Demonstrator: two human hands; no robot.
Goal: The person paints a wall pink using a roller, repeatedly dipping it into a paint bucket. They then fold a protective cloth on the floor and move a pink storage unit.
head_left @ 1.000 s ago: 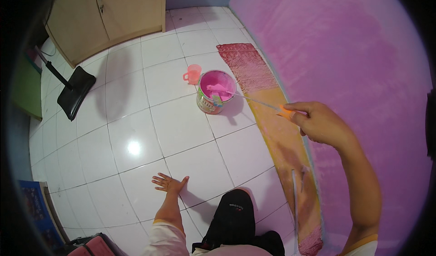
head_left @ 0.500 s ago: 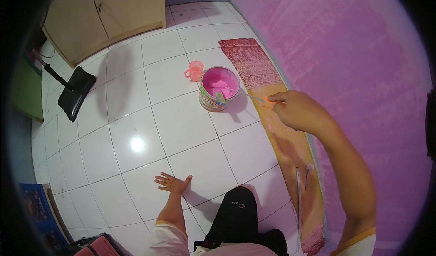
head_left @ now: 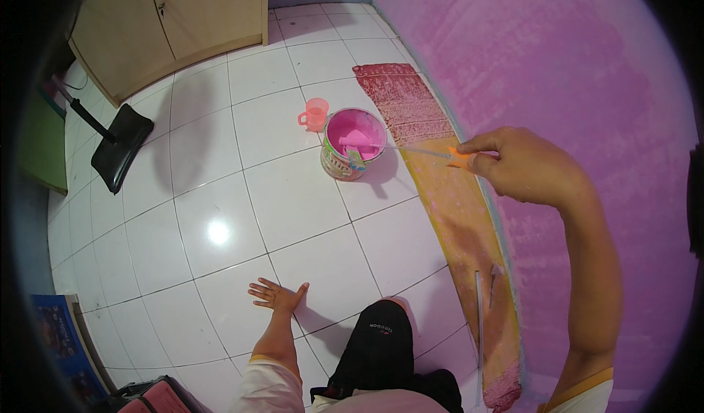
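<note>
Thin pale rod (head_left: 422,151) with an orange handle (head_left: 460,158), slanting from the person's right hand into a bucket of pink paint. Nearest, at the lower edge, a knee in black trousers (head_left: 374,347) points forward over the white floor tiles (head_left: 301,200). Left of it, the left hand (head_left: 275,293) has its 5 fingers spread and grasps nothing; it seems to lean palm-down on the floor. On the right, a long floor covering (head_left: 440,186), yellow-orange with a dark red far end, runs along the foot of the wall. A narrow grey strip (head_left: 479,310) lies along its near part. Farther forward, the right hand (head_left: 517,164) is raised over the covering, pinching the orange handle between thumb and fingers. The rod's other end is inside the bucket (head_left: 335,165), which stands upright on the tiles, its inner wall coated pink. Just behind the bucket, to its left, stands 1 translucent coral cup (head_left: 315,114) with its handle facing left. Well apart at the far left is a black dustpan-like object (head_left: 122,149) with a long handle. Behind it stands a light wood cabinet (head_left: 125,39) with 2 doors. A mottled pink-purple wall (head_left: 587,83) fills the right side.
</note>
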